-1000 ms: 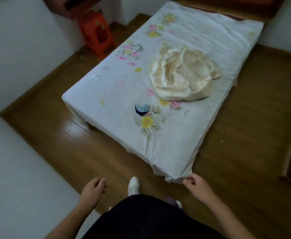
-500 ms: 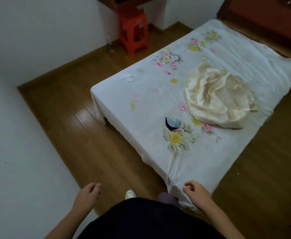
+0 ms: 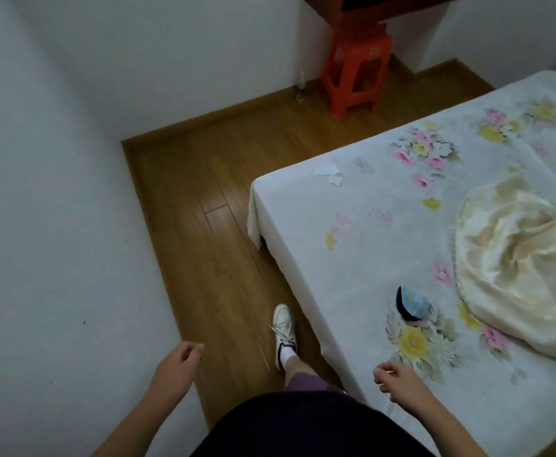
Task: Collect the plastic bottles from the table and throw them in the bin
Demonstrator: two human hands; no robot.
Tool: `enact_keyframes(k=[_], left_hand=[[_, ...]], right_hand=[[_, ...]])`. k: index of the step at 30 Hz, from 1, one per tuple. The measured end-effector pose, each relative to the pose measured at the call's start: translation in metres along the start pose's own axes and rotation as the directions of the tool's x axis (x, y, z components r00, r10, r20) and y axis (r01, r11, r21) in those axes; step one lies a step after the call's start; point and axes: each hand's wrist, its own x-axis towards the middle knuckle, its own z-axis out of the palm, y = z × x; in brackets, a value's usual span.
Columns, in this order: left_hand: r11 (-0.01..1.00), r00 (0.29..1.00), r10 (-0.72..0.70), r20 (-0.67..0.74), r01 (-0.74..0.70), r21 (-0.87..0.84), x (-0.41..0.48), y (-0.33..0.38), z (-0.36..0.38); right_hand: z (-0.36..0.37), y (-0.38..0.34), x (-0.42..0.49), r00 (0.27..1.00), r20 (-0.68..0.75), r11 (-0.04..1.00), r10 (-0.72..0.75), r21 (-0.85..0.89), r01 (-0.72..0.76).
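No plastic bottle and no bin show in the head view. My left hand (image 3: pixel 176 366) hangs over the wooden floor beside the white wall, fingers loosely curled and holding nothing. My right hand (image 3: pixel 398 380) hovers at the near corner of a bed with a white flowered sheet (image 3: pixel 362 258), fingers loosely curled, nothing in them. A small dark and light-blue object (image 3: pixel 413 306) lies on the sheet beyond my right hand.
A crumpled cream cloth (image 3: pixel 520 265) lies on the bed's right side, and white paper scraps (image 3: pixel 331 173) near its far corner. A red plastic stool (image 3: pixel 355 67) stands by the far wall under a dark wooden desk. A strip of wooden floor (image 3: pixel 204 206) runs between wall and bed.
The view has swung left, so the bed has shifted right and the stool and floor strip show more. My left foot has stepped forward along the bed. Both hands stay empty.
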Motion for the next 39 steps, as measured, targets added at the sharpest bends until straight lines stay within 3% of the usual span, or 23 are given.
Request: enact_keyframes(k=[5, 9, 14, 19, 25, 32, 39], left_hand=[[0.975, 0.970, -0.189, -0.156, 0.166, -0.150, 0.039, 0.010, -0.044], [0.944, 0.916, -0.268, -0.298, 0.187, -0.273, 0.063, 0.027, -0.068], [0.897, 0.887, -0.352, -0.298, 0.228, -0.380, 0.093, 0.042, -0.089], [0.863, 0.867, -0.420, -0.268, 0.291, -0.412, 0.145, 0.053, -0.123], [0.877, 0.885, -0.376, -0.275, 0.244, -0.414, 0.239, 0.104, -0.201], [0.976, 0.967, -0.124, -0.224, 0.078, -0.203, 0.361, 0.211, -0.301], [0.990, 0.989, 0.048, -0.137, -0.066, -0.125, 0.472, 0.312, -0.368]], right_hand=[[0.007, -0.140, 0.072, 0.986, 0.119, 0.982, -0.116, -0.136, 0.132], [0.026, -0.261, 0.105, 0.930, 0.256, 0.900, -0.263, -0.281, 0.332], [0.050, -0.389, 0.129, 0.844, 0.381, 0.777, -0.376, -0.366, 0.512], [0.074, -0.482, 0.153, 0.800, 0.425, 0.733, -0.424, -0.358, 0.578], [0.080, -0.551, 0.198, 0.872, 0.359, 0.811, -0.332, -0.364, 0.458], [0.074, -0.596, 0.240, 0.959, 0.155, 0.932, -0.239, -0.240, 0.271], [0.072, -0.663, 0.283, 0.990, 0.075, 0.985, -0.118, -0.115, 0.127]])
